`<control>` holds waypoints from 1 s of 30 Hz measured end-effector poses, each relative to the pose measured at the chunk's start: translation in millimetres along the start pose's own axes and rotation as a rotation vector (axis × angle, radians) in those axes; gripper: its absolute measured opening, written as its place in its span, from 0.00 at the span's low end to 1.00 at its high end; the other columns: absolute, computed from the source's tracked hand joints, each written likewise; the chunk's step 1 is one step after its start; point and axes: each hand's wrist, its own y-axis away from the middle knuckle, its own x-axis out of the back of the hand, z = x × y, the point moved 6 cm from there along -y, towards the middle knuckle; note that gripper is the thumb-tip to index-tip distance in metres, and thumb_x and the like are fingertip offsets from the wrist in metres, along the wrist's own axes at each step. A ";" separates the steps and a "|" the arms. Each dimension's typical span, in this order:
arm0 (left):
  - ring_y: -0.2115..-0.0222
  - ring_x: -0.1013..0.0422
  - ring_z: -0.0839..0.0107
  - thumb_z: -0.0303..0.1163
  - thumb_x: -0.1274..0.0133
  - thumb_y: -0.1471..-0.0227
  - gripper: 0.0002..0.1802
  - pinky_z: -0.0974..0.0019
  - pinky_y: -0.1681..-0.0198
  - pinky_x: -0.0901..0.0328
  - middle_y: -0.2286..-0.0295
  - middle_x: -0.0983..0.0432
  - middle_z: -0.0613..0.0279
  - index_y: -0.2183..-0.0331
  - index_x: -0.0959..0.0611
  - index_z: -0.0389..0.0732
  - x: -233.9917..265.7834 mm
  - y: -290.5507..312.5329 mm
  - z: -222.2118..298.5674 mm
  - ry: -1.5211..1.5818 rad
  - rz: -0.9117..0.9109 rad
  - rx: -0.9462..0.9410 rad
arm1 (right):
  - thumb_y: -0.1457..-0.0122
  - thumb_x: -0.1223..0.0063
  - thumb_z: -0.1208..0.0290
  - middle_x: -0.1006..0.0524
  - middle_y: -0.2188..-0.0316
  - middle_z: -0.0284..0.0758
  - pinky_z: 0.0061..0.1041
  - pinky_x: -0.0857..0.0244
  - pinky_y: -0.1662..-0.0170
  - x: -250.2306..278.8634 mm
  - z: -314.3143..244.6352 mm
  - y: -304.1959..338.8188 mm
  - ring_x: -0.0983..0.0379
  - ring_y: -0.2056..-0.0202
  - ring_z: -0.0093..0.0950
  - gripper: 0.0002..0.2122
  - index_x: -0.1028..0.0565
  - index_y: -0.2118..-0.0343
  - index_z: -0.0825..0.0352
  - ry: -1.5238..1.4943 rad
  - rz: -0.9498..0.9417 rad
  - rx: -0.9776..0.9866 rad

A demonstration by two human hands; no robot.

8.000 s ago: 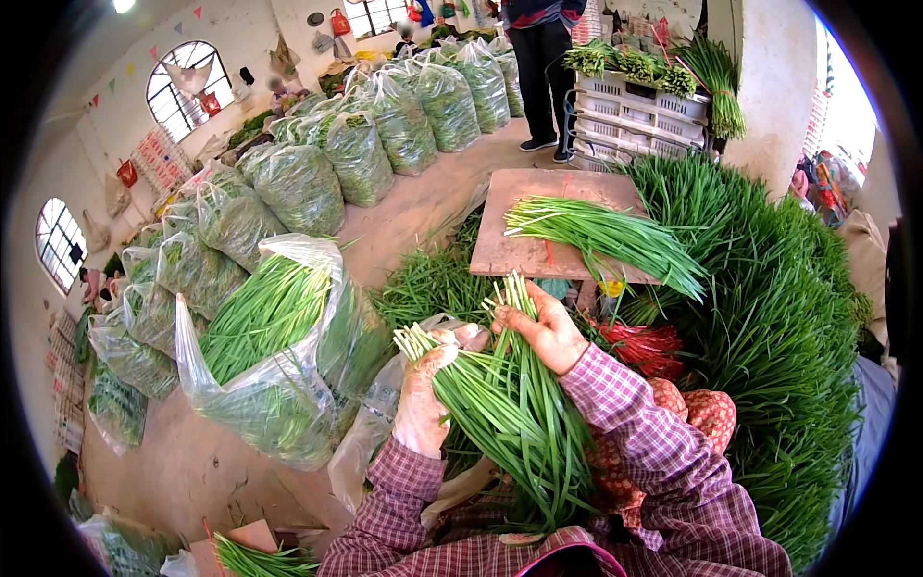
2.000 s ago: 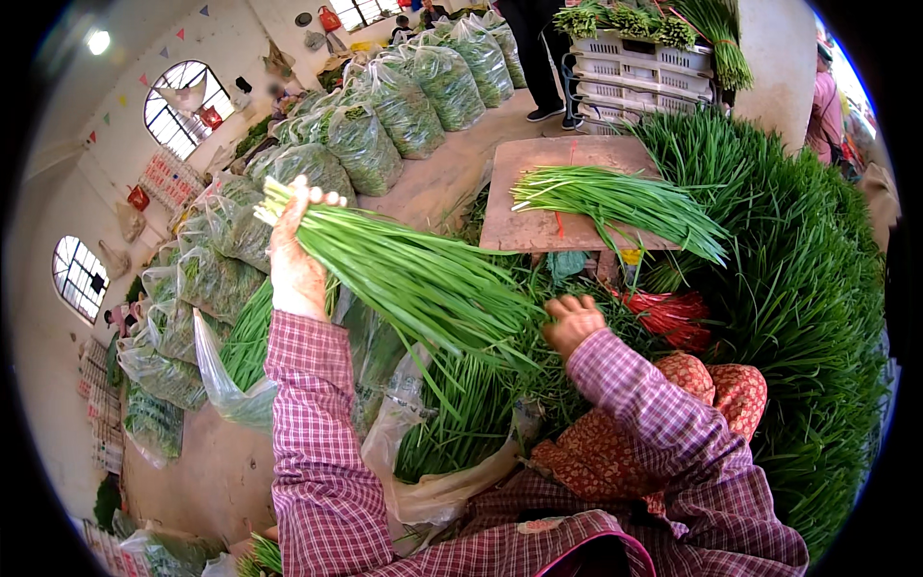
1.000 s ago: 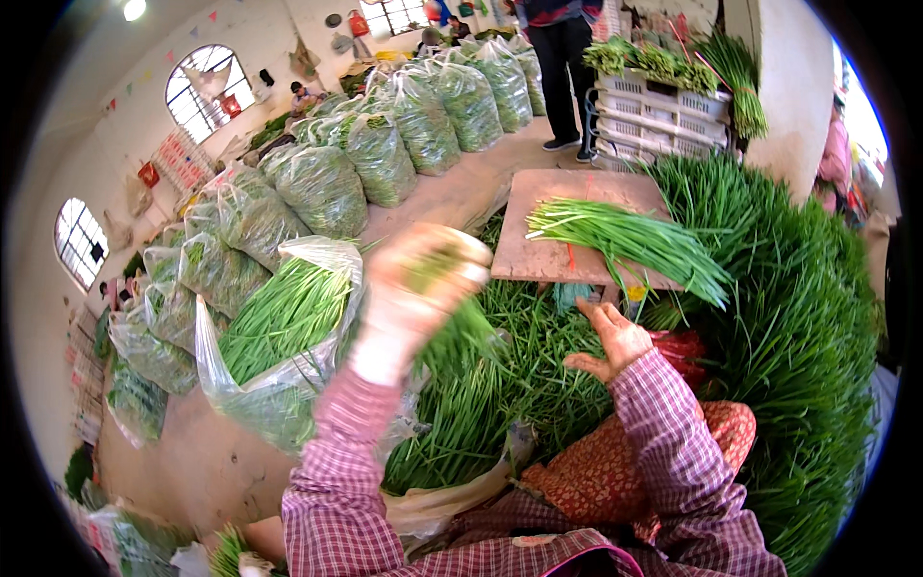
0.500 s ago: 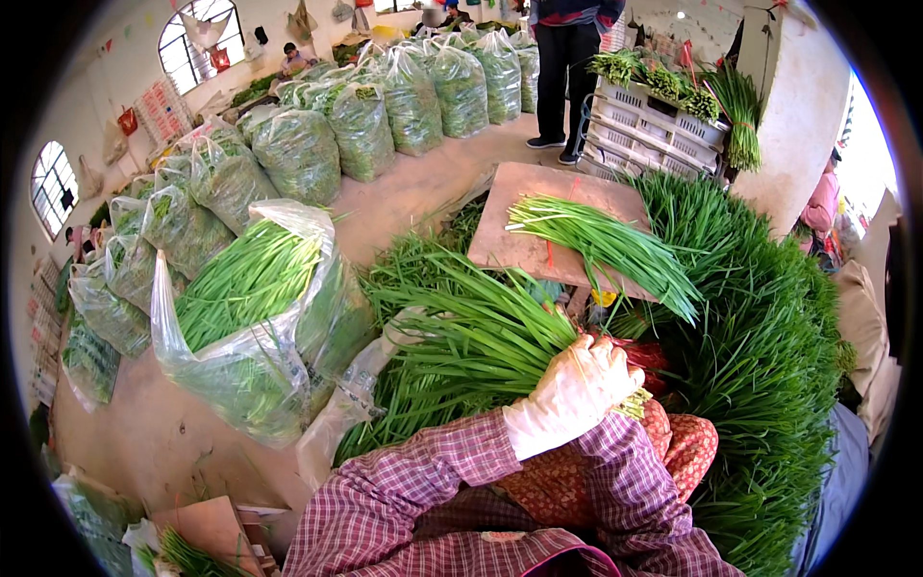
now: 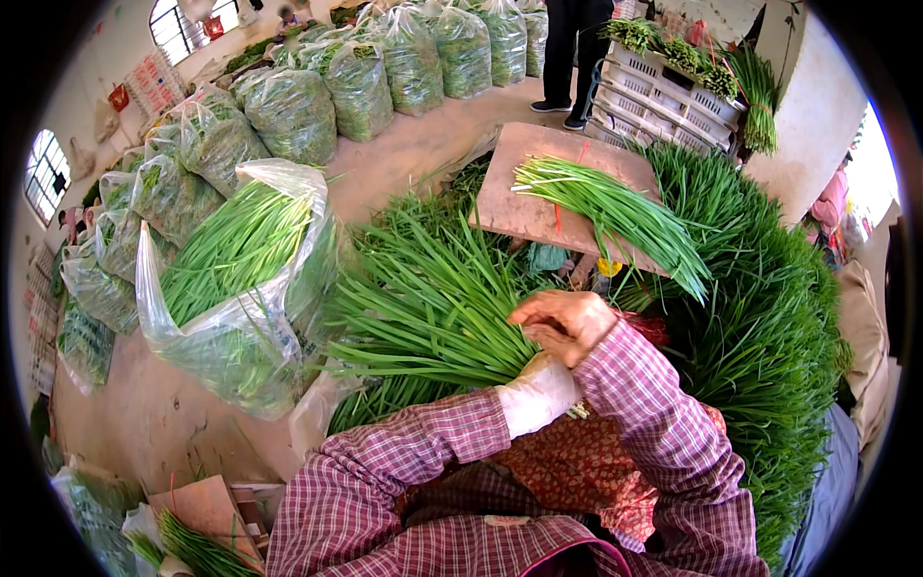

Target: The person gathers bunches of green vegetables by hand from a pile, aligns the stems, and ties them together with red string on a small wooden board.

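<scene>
Filled bags (image 5: 288, 120) stand left of the board (image 5: 538, 197). On the wearer's side of the board, the left hand (image 5: 550, 378) grips a green bunch (image 5: 442, 313) near its stalk ends; the right hand (image 5: 569, 320) curls just over it, though whether it pinches anything I cannot tell.

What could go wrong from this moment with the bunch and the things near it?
The bunch fans out widely from the left hand, so some leaves might slip out or bend. The bundle on the board has tips past the edge; a knock could pull it off. The front bag stands open and full, so it may spill if bumped.
</scene>
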 end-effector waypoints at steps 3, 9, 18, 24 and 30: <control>0.42 0.46 0.67 0.34 0.58 0.47 0.25 0.61 0.40 0.50 0.45 0.39 0.65 0.46 0.32 0.45 7.7 -4.5 12.8 -0.111 -0.023 -0.007 | 0.50 0.42 0.72 0.22 0.74 0.36 0.25 0.30 0.67 -12.2 21.8 -2.3 0.24 0.72 0.30 0.08 0.24 0.66 0.64 0.048 -0.026 -0.146; 0.43 0.47 0.69 0.34 0.61 0.44 0.23 0.62 0.39 0.51 0.45 0.41 0.64 0.45 0.34 0.45 -68.5 -7.1 14.9 1.781 0.367 -0.137 | 0.55 0.36 0.69 0.23 0.77 0.36 0.24 0.29 0.72 -42.6 28.5 -9.8 0.23 0.74 0.27 0.09 0.24 0.72 0.66 0.130 -0.054 -0.271; 0.44 0.46 0.68 0.34 0.61 0.45 0.22 0.62 0.41 0.50 0.46 0.41 0.62 0.48 0.33 0.43 -92.9 1.5 16.9 1.842 0.423 -0.146 | 0.51 0.41 0.68 0.24 0.77 0.33 0.29 0.30 0.70 -48.7 18.2 -3.1 0.25 0.74 0.32 0.07 0.26 0.71 0.61 0.096 0.043 -0.162; 0.55 0.34 0.69 0.29 0.57 0.51 0.16 0.65 0.53 0.35 0.59 0.29 0.57 0.59 0.25 0.37 -4.2 30.2 1.4 0.085 -0.157 -0.072 | 0.45 0.45 0.75 0.27 0.77 0.29 0.20 0.33 0.73 -52.2 46.0 28.0 0.29 0.74 0.18 0.05 0.30 0.69 0.64 -0.491 0.122 -0.449; 0.80 0.30 0.70 0.32 0.50 0.61 0.03 0.66 0.80 0.38 0.85 0.32 0.68 0.81 0.23 0.46 -2.0 32.2 16.4 -0.096 0.021 -0.147 | 0.38 0.54 0.69 0.29 0.74 0.28 0.17 0.33 0.76 -22.2 64.4 20.9 0.31 0.77 0.17 0.06 0.33 0.67 0.64 -1.009 0.451 -0.457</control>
